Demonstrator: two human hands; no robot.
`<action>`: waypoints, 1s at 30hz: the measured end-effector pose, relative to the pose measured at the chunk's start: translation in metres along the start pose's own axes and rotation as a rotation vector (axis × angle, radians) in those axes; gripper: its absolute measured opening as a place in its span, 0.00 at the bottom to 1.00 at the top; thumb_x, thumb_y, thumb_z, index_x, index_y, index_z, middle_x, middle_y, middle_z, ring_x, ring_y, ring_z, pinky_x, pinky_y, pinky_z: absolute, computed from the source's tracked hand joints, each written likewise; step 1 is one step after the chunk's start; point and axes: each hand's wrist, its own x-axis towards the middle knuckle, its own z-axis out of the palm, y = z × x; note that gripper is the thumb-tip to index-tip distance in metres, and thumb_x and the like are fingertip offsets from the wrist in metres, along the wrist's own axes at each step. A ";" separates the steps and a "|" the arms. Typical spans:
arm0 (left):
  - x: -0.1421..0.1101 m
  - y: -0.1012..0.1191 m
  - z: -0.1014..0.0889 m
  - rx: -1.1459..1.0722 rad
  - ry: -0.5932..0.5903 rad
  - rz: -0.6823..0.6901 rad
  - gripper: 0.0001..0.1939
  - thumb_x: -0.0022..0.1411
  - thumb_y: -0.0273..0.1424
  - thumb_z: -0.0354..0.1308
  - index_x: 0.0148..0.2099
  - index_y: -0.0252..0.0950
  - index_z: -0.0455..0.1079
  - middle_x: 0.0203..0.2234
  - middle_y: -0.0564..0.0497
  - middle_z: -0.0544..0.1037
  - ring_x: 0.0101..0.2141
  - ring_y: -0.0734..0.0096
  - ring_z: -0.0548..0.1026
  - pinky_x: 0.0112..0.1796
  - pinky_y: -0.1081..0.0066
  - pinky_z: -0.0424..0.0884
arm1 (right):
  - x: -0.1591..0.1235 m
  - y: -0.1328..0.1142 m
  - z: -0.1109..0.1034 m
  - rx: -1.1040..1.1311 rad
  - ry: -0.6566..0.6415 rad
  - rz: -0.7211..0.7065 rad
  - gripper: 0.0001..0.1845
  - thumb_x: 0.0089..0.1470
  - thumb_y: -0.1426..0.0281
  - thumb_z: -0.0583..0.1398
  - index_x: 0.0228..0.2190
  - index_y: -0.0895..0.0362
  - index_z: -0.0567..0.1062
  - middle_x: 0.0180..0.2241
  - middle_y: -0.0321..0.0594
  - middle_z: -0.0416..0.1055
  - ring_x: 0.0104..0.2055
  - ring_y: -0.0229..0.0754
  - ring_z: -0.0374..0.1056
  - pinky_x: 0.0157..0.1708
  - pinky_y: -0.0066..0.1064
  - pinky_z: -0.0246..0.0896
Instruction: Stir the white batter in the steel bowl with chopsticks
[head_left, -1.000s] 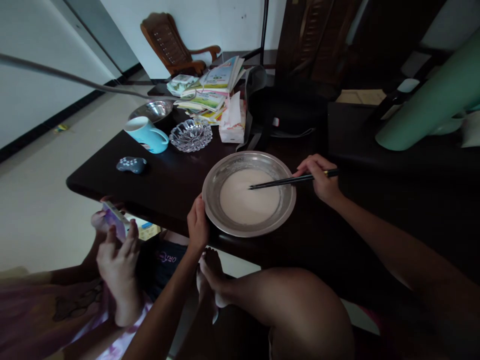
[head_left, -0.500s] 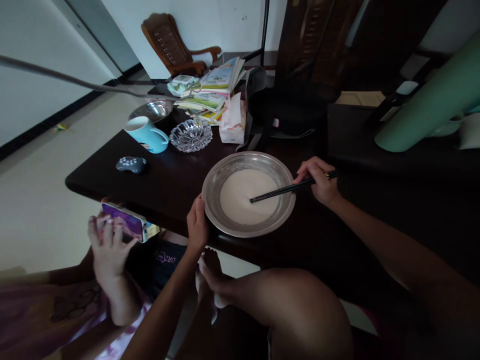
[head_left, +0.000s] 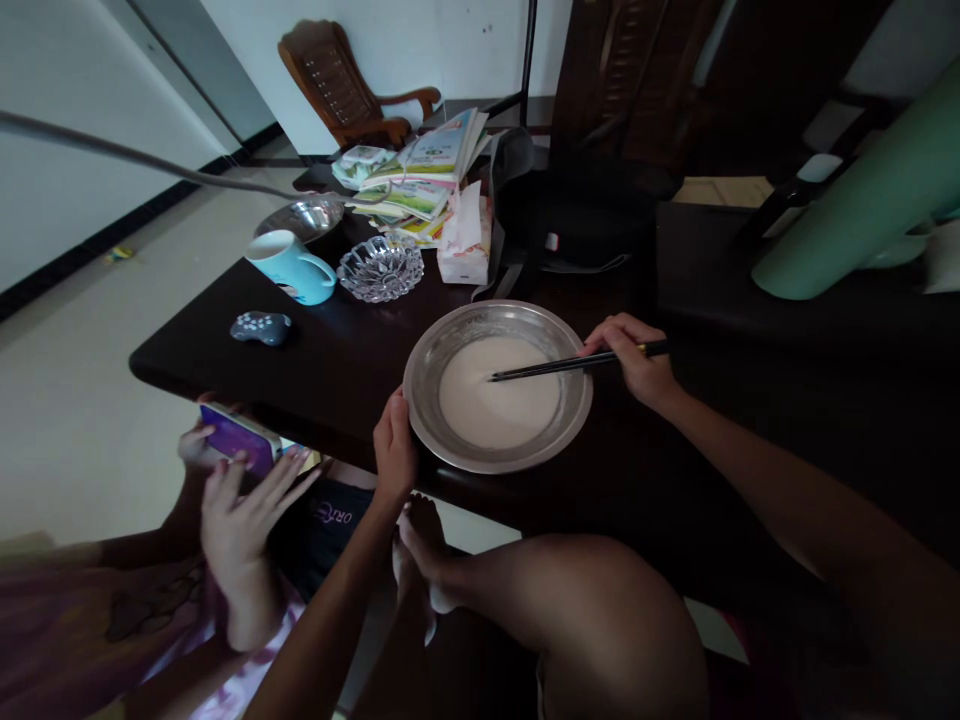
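Metal bowl (head_left: 425, 385) sits near the edge of the dark table (head_left: 337, 370), probably for easy reach. The person's left hand (head_left: 394, 445) holds its side, seemingly to steady it; the right hand (head_left: 636, 362) pinches chopsticks (head_left: 547, 367), tips in the pale liquid (head_left: 499, 415). Wide-rimmed and shiny, the bowl is partly filled, its contents looking smooth.

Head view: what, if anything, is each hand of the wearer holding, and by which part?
The right hand holds the black chopsticks near their upper end; the left hand holds the metal bowl at its left edge.
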 end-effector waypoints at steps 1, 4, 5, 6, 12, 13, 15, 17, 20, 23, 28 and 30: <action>0.000 0.000 0.000 -0.001 -0.005 0.002 0.34 0.67 0.55 0.44 0.53 0.33 0.75 0.47 0.43 0.80 0.49 0.58 0.75 0.51 0.65 0.69 | 0.001 0.000 -0.001 0.032 0.053 -0.012 0.19 0.59 0.53 0.61 0.27 0.54 0.78 0.21 0.35 0.76 0.25 0.39 0.75 0.27 0.31 0.69; 0.000 0.000 0.000 -0.002 -0.011 0.006 0.33 0.67 0.55 0.44 0.53 0.33 0.74 0.47 0.43 0.80 0.50 0.58 0.75 0.51 0.65 0.69 | 0.001 0.001 -0.001 0.122 0.084 -0.001 0.20 0.59 0.52 0.60 0.26 0.54 0.77 0.17 0.32 0.72 0.18 0.37 0.71 0.19 0.28 0.64; 0.000 -0.001 0.000 -0.002 -0.009 0.005 0.34 0.67 0.55 0.44 0.53 0.33 0.74 0.47 0.43 0.80 0.50 0.58 0.75 0.52 0.65 0.68 | 0.000 0.000 0.000 0.115 0.038 0.011 0.20 0.59 0.52 0.60 0.26 0.54 0.77 0.17 0.33 0.73 0.19 0.37 0.71 0.20 0.29 0.65; 0.000 -0.001 0.000 -0.002 -0.007 0.005 0.34 0.67 0.55 0.44 0.53 0.33 0.74 0.47 0.43 0.80 0.50 0.58 0.75 0.52 0.65 0.68 | 0.000 0.000 0.001 0.088 -0.016 0.021 0.19 0.59 0.52 0.60 0.27 0.54 0.77 0.19 0.34 0.74 0.21 0.38 0.73 0.22 0.30 0.67; 0.000 -0.001 0.000 -0.008 -0.007 0.003 0.33 0.67 0.55 0.44 0.52 0.34 0.75 0.47 0.43 0.80 0.50 0.59 0.75 0.52 0.64 0.68 | 0.000 -0.001 0.000 0.015 0.121 0.006 0.21 0.58 0.50 0.60 0.25 0.54 0.77 0.20 0.35 0.74 0.22 0.39 0.73 0.25 0.32 0.69; 0.000 -0.001 0.001 -0.009 -0.004 0.002 0.33 0.67 0.55 0.44 0.52 0.34 0.75 0.47 0.43 0.80 0.50 0.58 0.75 0.52 0.64 0.68 | 0.001 -0.001 0.000 0.042 0.137 0.009 0.22 0.58 0.50 0.60 0.25 0.54 0.76 0.18 0.34 0.73 0.20 0.38 0.72 0.22 0.31 0.67; 0.000 0.000 0.000 -0.008 -0.004 -0.001 0.34 0.66 0.56 0.45 0.52 0.33 0.75 0.48 0.43 0.80 0.50 0.58 0.75 0.52 0.64 0.68 | 0.000 -0.001 0.000 0.047 0.063 0.009 0.21 0.59 0.50 0.59 0.26 0.54 0.76 0.18 0.34 0.73 0.20 0.39 0.72 0.22 0.31 0.67; 0.000 0.000 0.000 -0.010 -0.006 -0.002 0.33 0.66 0.56 0.44 0.52 0.34 0.75 0.48 0.43 0.80 0.51 0.58 0.75 0.52 0.64 0.68 | -0.001 -0.002 0.001 -0.023 -0.053 -0.003 0.20 0.59 0.52 0.60 0.27 0.53 0.78 0.22 0.36 0.76 0.26 0.41 0.75 0.29 0.33 0.71; -0.001 0.000 0.000 -0.010 -0.006 -0.006 0.33 0.66 0.56 0.44 0.52 0.34 0.75 0.48 0.44 0.80 0.51 0.59 0.75 0.53 0.65 0.68 | -0.001 -0.003 0.000 -0.071 -0.003 -0.015 0.19 0.59 0.52 0.60 0.26 0.53 0.78 0.24 0.37 0.77 0.29 0.42 0.76 0.32 0.35 0.72; 0.000 -0.001 0.000 -0.015 -0.007 -0.007 0.33 0.66 0.56 0.45 0.53 0.34 0.74 0.48 0.43 0.80 0.50 0.59 0.75 0.52 0.65 0.68 | 0.000 -0.002 -0.001 0.026 0.126 0.018 0.22 0.59 0.50 0.59 0.25 0.53 0.76 0.19 0.34 0.73 0.21 0.39 0.72 0.23 0.32 0.67; 0.000 -0.004 0.000 -0.017 -0.004 0.002 0.33 0.67 0.55 0.45 0.53 0.34 0.75 0.48 0.43 0.80 0.50 0.59 0.75 0.52 0.65 0.68 | -0.001 -0.006 0.002 -0.061 -0.070 0.006 0.20 0.58 0.51 0.60 0.27 0.53 0.78 0.24 0.37 0.77 0.28 0.42 0.76 0.31 0.35 0.72; 0.000 -0.004 0.000 -0.018 -0.006 0.002 0.32 0.67 0.55 0.45 0.53 0.34 0.75 0.47 0.44 0.80 0.50 0.59 0.75 0.52 0.65 0.68 | 0.000 -0.006 0.002 -0.074 0.004 -0.010 0.20 0.59 0.52 0.60 0.26 0.53 0.78 0.24 0.37 0.77 0.29 0.41 0.75 0.31 0.35 0.71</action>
